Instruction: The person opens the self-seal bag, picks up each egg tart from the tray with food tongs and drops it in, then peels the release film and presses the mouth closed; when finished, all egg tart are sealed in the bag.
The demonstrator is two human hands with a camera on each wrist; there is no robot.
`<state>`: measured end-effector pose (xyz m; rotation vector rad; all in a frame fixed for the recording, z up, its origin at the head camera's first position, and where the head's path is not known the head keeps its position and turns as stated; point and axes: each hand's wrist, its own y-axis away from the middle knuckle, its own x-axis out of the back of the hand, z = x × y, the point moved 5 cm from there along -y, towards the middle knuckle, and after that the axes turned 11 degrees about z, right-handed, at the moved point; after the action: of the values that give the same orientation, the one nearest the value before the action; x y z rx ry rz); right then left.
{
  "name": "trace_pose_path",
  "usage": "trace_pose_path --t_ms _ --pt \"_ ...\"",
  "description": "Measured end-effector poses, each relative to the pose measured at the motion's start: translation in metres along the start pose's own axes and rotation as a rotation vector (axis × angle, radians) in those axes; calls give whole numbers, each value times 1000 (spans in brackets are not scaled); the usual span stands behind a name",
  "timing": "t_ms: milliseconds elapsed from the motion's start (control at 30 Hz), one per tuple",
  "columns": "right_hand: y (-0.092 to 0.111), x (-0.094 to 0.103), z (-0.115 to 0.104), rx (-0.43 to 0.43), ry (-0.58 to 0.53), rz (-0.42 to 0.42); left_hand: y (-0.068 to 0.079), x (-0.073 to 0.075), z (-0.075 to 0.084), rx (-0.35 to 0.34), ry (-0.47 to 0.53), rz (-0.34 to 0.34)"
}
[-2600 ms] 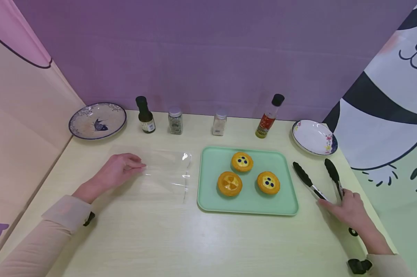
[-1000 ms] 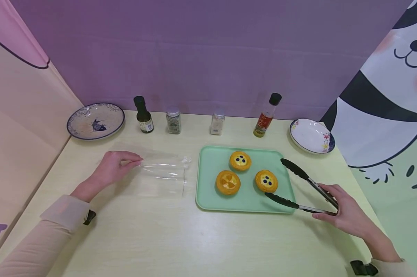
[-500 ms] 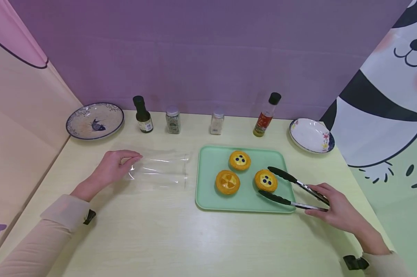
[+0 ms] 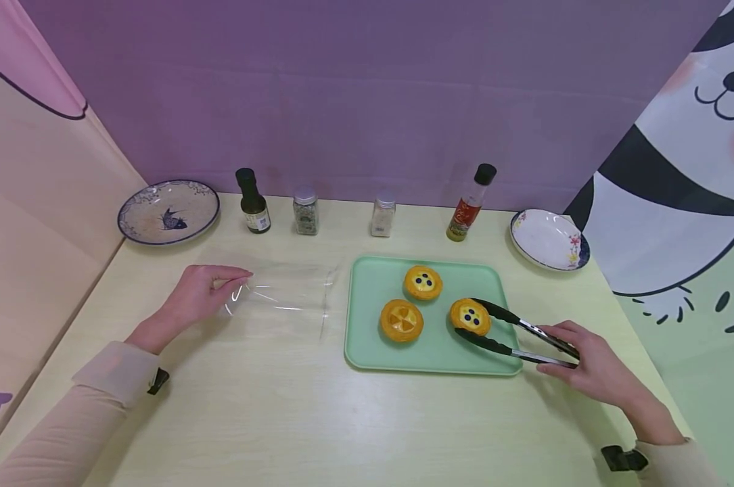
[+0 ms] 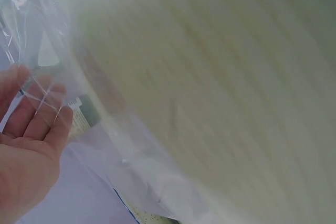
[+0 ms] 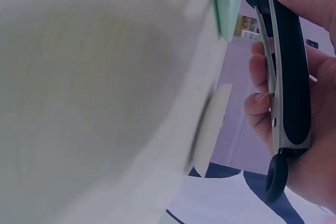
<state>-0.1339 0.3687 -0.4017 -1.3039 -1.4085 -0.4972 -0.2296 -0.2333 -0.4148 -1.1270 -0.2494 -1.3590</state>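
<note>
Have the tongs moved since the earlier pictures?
Yes, leftward: in the head view, the tongs went from right of the tray to reaching over its right side, now straddling the rightmost tart.

I note the head camera facing forward and down over the table point(image 4: 342, 419); wrist cameras close by left hand point(image 5: 31, 156) and right hand point(image 4: 597, 368). Head and right-wrist views share tongs point(image 6: 294, 87).

Bright, soft shadows, glinting plastic point(image 4: 284, 297), hazy wrist views
</note>
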Motion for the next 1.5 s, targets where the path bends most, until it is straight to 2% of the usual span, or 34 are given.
trace_pose_path --t_ms 233,367,467,767,1033,1300,1500 --pt "-10 16 -9 42 -7 54 1 1 -2 40 10 -20" --pt "-28 21 -27 77 -4 73 -1 0 -3 39 0 -14" --pt "-46 21 -44 109 -19 57 -2 0 -4 48 -4 -21" --pt "-89 5 -92 169 -83 -20 -3 0 -1 28 -10 -11" --pt "-117 -18 -131 205 -30 -95 -3 2 2 20 -15 -4" --pt "-137 -39 -158 301 12 -93 -3 2 3 16 -20 5" --pt "-146 -49 -168 349 48 -105 -3 2 5 24 -6 4"
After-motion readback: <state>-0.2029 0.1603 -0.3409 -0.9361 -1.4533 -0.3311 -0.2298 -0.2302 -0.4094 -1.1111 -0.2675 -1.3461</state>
